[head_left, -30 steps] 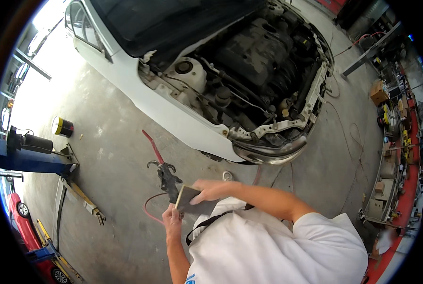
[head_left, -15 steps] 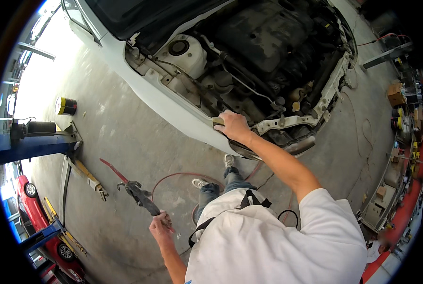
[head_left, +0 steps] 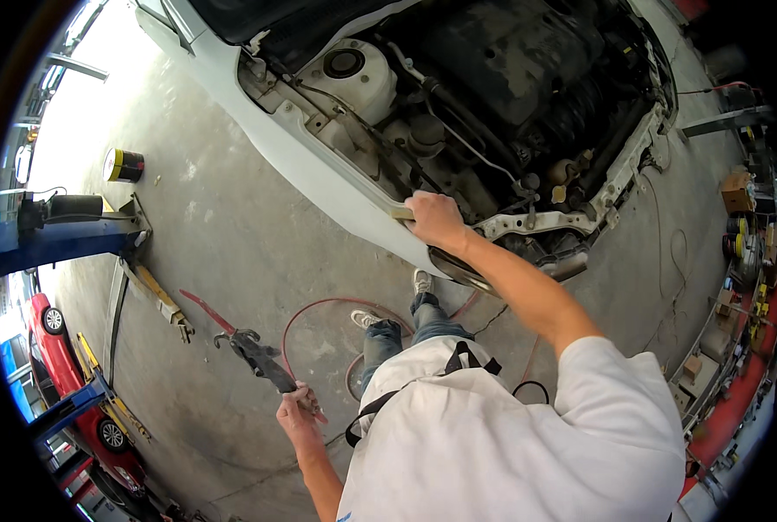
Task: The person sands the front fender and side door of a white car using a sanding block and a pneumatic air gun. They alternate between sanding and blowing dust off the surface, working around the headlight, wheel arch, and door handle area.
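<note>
My right hand [head_left: 436, 219] is closed on a small yellowish sanding block [head_left: 401, 213], pressed against the top edge of the white fender [head_left: 319, 178], near the headlight [head_left: 458, 271]. Low on the left, away from the car, my left hand [head_left: 300, 412] grips the handle of what looks like an air blow gun [head_left: 258, 352]. It has a dark, worn body and a long red nozzle pointing up and left. My fingers hide part of its handle. Beside that hand a red hose [head_left: 327, 301] loops across the floor.
The engine bay [head_left: 501, 78] lies open beyond the fender. A black and yellow can [head_left: 124, 165] stands on the concrete at left, near a blue lift arm [head_left: 66, 248]. A red car [head_left: 62, 365] is at far left. Crowded shelving [head_left: 710, 348] lines the right side.
My right hand and the block have shifted slightly up along the fender edge. The view has moved a little, so the car sits further right. My left hand keeps its grip.
</note>
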Demonstrator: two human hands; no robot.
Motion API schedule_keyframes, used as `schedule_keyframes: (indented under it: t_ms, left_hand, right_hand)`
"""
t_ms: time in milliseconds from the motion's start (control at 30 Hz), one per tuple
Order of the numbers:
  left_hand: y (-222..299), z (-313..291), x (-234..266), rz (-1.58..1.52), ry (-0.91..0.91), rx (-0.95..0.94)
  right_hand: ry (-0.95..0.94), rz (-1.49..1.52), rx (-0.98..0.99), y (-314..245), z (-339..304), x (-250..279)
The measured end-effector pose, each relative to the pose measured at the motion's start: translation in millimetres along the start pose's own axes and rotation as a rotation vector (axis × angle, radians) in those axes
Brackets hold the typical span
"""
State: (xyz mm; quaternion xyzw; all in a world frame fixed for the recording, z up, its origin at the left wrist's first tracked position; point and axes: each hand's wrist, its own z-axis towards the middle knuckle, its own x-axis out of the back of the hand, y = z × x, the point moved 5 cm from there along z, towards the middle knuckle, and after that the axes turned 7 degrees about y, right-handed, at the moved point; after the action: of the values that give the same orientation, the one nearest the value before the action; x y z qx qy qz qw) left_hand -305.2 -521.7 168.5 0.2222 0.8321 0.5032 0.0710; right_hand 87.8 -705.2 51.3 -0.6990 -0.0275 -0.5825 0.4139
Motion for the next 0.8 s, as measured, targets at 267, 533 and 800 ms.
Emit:
schedule_keyframes:
  t_ms: [267, 533, 800]
  left_hand:
    - [14.0, 7.9, -11.2, 0.012, -0.039, -0.020]
    - [13.2, 6.4, 8.2, 0.011, -0.028, -0.041]
    - [17.3, 6.0, 15.9, -0.021, -0.004, -0.056]
  right_hand:
    - [-0.014, -0.070, 0.056, -2.4, 3.4, 9.3]
    - [-0.087, -0.005, 0.003, 5.2, 6.6, 39.5]
    - [-0.068, -0.054, 0.306, -0.1, -5.6, 17.8]
